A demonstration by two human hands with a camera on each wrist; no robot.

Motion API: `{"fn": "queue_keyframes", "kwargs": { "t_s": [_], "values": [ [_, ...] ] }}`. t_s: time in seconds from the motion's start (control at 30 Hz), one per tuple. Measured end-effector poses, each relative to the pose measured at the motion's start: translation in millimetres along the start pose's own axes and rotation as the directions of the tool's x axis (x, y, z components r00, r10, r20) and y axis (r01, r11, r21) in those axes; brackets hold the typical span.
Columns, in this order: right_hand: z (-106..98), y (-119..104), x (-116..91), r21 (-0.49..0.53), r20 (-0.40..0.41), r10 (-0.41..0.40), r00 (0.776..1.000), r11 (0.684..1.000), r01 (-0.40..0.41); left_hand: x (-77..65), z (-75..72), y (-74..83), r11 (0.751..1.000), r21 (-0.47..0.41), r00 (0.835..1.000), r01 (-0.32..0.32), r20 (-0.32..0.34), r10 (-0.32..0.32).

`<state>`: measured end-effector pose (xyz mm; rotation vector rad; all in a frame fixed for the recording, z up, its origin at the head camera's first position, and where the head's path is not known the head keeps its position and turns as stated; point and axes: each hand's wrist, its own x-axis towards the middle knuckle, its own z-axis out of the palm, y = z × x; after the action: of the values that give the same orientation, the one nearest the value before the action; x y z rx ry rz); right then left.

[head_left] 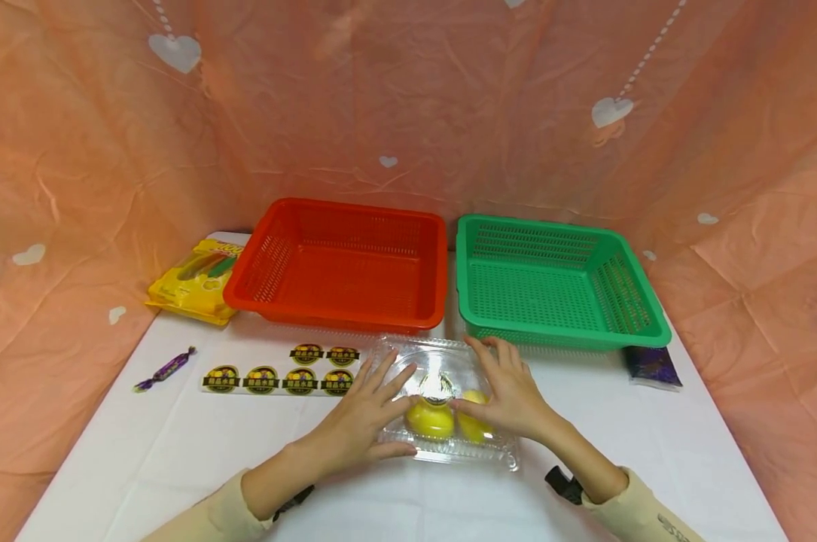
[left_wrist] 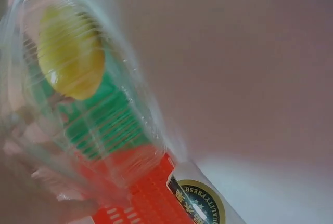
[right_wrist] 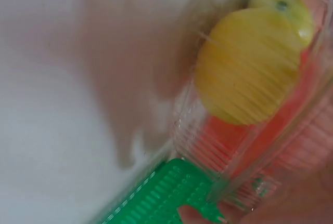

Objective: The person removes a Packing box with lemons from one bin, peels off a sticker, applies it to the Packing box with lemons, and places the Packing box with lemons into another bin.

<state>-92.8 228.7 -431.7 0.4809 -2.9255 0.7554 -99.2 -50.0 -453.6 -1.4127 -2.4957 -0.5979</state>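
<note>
A clear plastic clamshell box [head_left: 449,455] lies before me on the white cloth, its lid down over yellow lemons [head_left: 430,420]. A round black-and-gold sticker [head_left: 438,389] sits on the lid. My left hand [head_left: 354,425] rests on the box's left side with its fingers spread and straight. On the right side my right hand [head_left: 519,395] touches the lid, fingertips near the back edge and thumb toward the middle. Through the clear wall, a lemon [left_wrist: 70,52] shows in the left wrist view. Blurred lemons [right_wrist: 247,68] appear in the right wrist view.
Behind the box stand a red basket [head_left: 333,320] and a green basket [head_left: 557,335]. A sheet of round stickers [head_left: 279,379] lies left of the box. Farther left are a purple-wrapped candy [head_left: 166,369] and a yellow bag [head_left: 194,290]. A dark purple packet [head_left: 652,367] lies at right.
</note>
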Motion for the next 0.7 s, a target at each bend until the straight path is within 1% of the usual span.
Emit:
{"fn": "queue_keyframes", "kwargs": {
  "t_s": [0.1, 0.2, 0.23, 0.33, 0.43, 0.53, 0.6, 0.7],
  "values": [
    [-2.5, 1.3, 0.4, 0.038, 0.032, 0.003, 0.999, 0.999, -0.004, -2.6, -4.6, -3.0, 0.993, -0.104, 0.998, 0.054, 0.018, -0.053],
    [-6.4, 2.7, 0.2, 0.080, 0.058, 0.008, 0.998, 0.997, -0.012, -7.0, -11.7, -6.8, 0.969, -0.209, 0.991, 0.135, 0.027, -0.132],
    [-7.7, 3.1, 0.1, 0.090, 0.063, 0.005, 0.998, 0.996, -0.011, -9.2, -14.2, -8.1, 0.957, -0.240, 0.986, 0.164, 0.029, -0.162],
    [-10.6, 4.6, -0.3, 0.117, 0.075, 0.000, 0.997, 0.993, -0.009, -15.7, -21.0, -12.2, 0.910, -0.335, 0.969, 0.244, 0.054, -0.240],
    [-11.6, 5.9, -0.6, 0.136, 0.089, -0.006, 0.996, 0.991, -0.007, -20.5, -22.9, -14.0, 0.864, -0.408, 0.954, 0.295, 0.076, -0.290],
    [-11.8, 6.4, -0.6, 0.160, 0.101, -0.013, 0.995, 0.987, -0.003, -22.9, -21.3, -13.7, 0.834, -0.443, 0.942, 0.329, 0.091, -0.324],
    [-12.2, 6.5, -0.5, 0.176, 0.107, -0.019, 0.994, 0.984, 0.000, -23.8, -20.6, -12.7, 0.808, -0.464, 0.929, 0.361, 0.105, -0.355],
    [-13.3, 6.7, -0.1, 0.199, 0.120, -0.033, 0.992, 0.980, 0.009, -25.2, -20.8, -10.8, 0.752, -0.510, 0.904, 0.417, 0.147, -0.402]
  ]
}}
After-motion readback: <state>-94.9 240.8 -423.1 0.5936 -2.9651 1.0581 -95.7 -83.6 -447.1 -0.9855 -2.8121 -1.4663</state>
